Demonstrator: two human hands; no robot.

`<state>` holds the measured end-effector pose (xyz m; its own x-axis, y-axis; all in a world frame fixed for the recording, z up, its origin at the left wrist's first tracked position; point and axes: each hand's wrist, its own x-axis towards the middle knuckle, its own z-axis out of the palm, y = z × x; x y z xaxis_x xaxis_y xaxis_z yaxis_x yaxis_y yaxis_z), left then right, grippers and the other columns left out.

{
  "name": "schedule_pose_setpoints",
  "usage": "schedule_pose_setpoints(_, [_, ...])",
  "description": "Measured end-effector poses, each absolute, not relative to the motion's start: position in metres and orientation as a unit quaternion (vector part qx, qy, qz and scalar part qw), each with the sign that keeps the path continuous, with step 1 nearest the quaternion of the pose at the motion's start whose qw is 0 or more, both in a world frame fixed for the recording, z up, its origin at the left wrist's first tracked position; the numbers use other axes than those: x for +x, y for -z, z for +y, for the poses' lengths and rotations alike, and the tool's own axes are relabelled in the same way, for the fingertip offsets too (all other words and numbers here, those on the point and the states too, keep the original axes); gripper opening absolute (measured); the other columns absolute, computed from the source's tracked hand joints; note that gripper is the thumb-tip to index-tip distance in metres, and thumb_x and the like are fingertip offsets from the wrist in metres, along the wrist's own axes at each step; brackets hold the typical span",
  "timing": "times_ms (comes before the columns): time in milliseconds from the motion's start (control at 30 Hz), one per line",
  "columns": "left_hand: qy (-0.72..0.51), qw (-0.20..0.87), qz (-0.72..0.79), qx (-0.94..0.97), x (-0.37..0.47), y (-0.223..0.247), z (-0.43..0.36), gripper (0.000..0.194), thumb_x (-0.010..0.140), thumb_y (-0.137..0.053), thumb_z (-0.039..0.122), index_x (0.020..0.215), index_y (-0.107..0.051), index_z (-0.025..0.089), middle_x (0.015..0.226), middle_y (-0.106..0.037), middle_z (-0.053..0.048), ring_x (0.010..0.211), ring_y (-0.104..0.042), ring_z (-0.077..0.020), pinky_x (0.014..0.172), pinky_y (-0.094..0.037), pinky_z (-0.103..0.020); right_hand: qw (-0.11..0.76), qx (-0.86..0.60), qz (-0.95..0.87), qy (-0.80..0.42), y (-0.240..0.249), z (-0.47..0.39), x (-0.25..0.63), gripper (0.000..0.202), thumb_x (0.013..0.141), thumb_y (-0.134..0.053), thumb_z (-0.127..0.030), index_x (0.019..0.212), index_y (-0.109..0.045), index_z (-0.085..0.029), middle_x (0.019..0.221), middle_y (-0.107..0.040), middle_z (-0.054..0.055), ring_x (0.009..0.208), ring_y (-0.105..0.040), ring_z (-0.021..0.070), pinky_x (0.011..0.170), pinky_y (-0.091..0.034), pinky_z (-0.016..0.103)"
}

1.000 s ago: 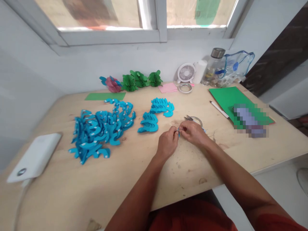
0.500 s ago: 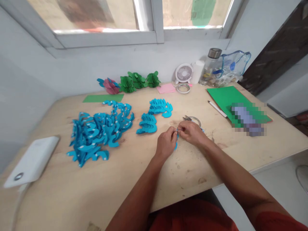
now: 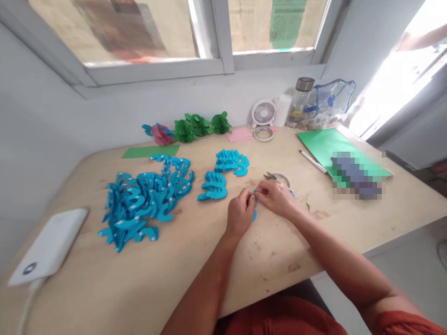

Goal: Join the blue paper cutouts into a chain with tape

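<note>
Between my two hands is a small curved blue paper piece [image 3: 254, 215], its lower end showing below the fingers. My left hand [image 3: 240, 209] pinches it from the left. The fingertips of my right hand [image 3: 274, 195] are closed at its top edge, meeting the left fingers. Just behind the right hand lie scissors [image 3: 270, 176], partly hidden by it, with a roll of tape [image 3: 283, 177] around them. Stacked blue paper pieces [image 3: 213, 186] and another such stack [image 3: 231, 160] rest beyond my left hand. A large heap of blue pieces with white squares [image 3: 139, 200] spreads at the left.
Along the wall stand green paper shapes [image 3: 185, 131], a pink and blue one [image 3: 162, 135], a small fan [image 3: 263, 112], a bottle [image 3: 300, 102] and a clear bag [image 3: 335, 100]. Green sheets [image 3: 317, 139] and a pen [image 3: 313, 161] lie right; a white power bank [image 3: 50, 244] lies left.
The camera view has tilted slightly, and bright light with a person's arm now shows at the doorway on the right. Both hands stay closed together on the blue paper piece.
</note>
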<state>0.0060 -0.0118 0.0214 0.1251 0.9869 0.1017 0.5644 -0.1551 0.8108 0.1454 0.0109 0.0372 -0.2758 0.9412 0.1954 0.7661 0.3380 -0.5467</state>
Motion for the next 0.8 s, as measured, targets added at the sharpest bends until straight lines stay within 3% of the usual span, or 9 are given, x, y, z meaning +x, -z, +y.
schedule_pose_setpoints(233, [-0.388,0.336,0.562,0.649,0.0046,-0.0243,-0.0125,0.019,0.083,-0.038,0.028,0.072,-0.052,0.019,0.061,-0.054,0.002,0.059,-0.051,-0.0116,0.058,-0.038,-0.021,0.286,-0.564,-0.766,-0.113,-0.0370,0.0125,0.1492,0.012,0.075,-0.058,-0.029,0.068,-0.058,-0.019,0.066,-0.059,0.002,0.064,-0.052,0.0143,0.060,-0.034,0.026])
schedule_pose_setpoints(467, [-0.427,0.416,0.531,0.602,0.0078,-0.0217,-0.0133,0.019,0.082,-0.042,0.031,0.073,-0.052,0.017,0.057,-0.046,0.005,0.047,-0.041,-0.0071,0.048,-0.035,-0.019,0.334,-0.499,-0.732,-0.321,-0.0356,0.0172,0.1505,0.018,0.080,-0.051,-0.030,0.074,-0.061,-0.016,0.061,-0.057,-0.001,0.054,-0.048,0.0101,0.051,-0.035,0.021])
schedule_pose_setpoints(633, [-0.437,0.492,0.525,0.540,0.0085,-0.0188,-0.0119,0.020,0.078,-0.046,0.033,0.075,-0.055,0.016,0.052,-0.037,0.007,0.040,-0.033,-0.0057,0.039,-0.029,-0.018,0.350,-0.504,-0.721,-0.323,-0.0341,0.0164,0.1460,0.010,0.075,-0.056,-0.025,0.072,-0.060,-0.016,0.061,-0.057,-0.001,0.055,-0.048,0.0099,0.052,-0.037,0.021])
schedule_pose_setpoints(800, [-0.450,0.506,0.504,0.536,0.0090,-0.0153,-0.0079,0.018,0.075,-0.052,0.030,0.079,-0.059,0.014,0.058,-0.048,0.004,0.049,-0.041,-0.0070,0.046,-0.034,-0.019,0.355,-0.518,-0.727,-0.280,-0.0380,0.0177,0.1482,0.009,0.077,-0.054,-0.022,0.069,-0.057,-0.017,0.059,-0.055,-0.002,0.055,-0.046,0.0098,0.053,-0.035,0.021])
